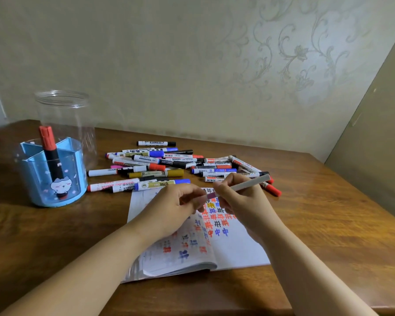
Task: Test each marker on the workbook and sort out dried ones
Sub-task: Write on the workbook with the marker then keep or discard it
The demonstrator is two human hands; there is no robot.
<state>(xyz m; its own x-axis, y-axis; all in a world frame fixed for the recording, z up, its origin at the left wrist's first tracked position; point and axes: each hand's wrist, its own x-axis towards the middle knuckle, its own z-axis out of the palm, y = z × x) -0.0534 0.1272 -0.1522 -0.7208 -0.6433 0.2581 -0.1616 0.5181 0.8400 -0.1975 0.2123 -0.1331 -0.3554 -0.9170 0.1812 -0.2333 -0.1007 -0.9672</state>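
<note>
Over the wooden bench, your right hand grips the light, stiff marker mid-barrel above the workbook, while your left hand pinches its likely snug cap.

A home room: floral wallpaper fills the upper frame, and a wooden desk below holds a cartoon pen holder.

light: soft, dim, even | shadows: faint | blur: slight overall | edges: wide-angle bending
</note>
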